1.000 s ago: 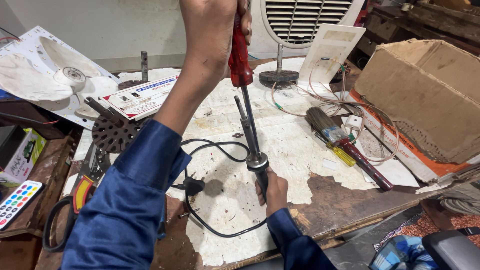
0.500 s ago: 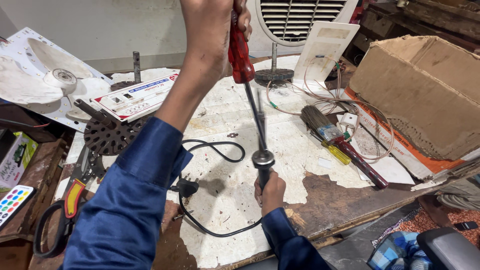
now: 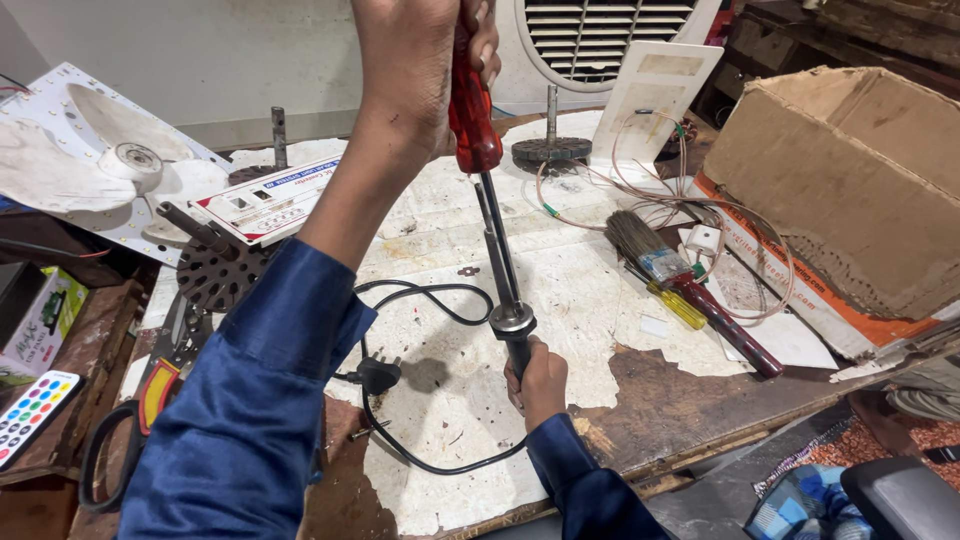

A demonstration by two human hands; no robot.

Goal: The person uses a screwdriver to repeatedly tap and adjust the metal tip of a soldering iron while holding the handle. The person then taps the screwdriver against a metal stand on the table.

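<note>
Left hand at top centre, fist wrapped around red-handled screwdriver, right hand at lower centre, fingers clenched on soldering iron, black cord looping over workbench

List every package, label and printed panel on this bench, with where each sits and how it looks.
Cardboard box: right side, large, brown, torn, lying on its side.
Small carton: far left edge, white and green.
Printed panel: left of centre, flat white rectangle with red and blue markings.
Remote control: lower left, white with coloured round buttons.
White board: upper centre, leaning, with a tan label.
</note>
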